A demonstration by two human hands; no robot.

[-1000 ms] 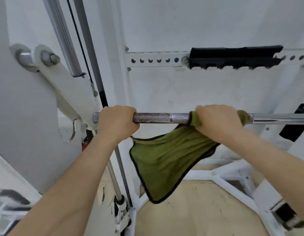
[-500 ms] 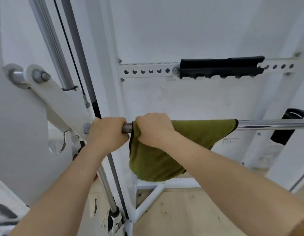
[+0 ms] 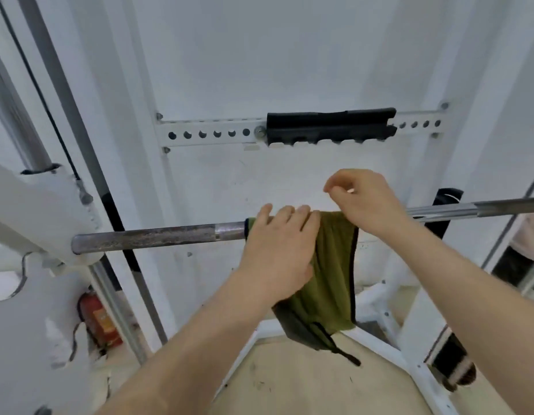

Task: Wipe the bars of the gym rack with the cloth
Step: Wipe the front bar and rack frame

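Note:
A horizontal steel bar [image 3: 158,236] of the white gym rack crosses the head view, rusty on its left part and chrome on the right. An olive-green cloth [image 3: 328,280] with a dark hem hangs draped over it near the middle. My left hand [image 3: 277,253] lies flat against the cloth's left part, fingers stretched over the top of the bar. Just above the bar and the cloth's right edge, my right hand [image 3: 367,199] hovers with fingers loosely curled and nothing in them.
A perforated white rail with a black pad [image 3: 331,125] is fixed to the wall above. Chrome guide rods [image 3: 14,115] and a cable run down the left side. A red fire extinguisher [image 3: 98,316] stands low left. White frame legs [image 3: 376,339] cross the wooden floor below.
My right hand has let go of the cloth and lifted off the bar. My left hand left the bar's rusty end and moved right onto the cloth, which is now bunched narrower.

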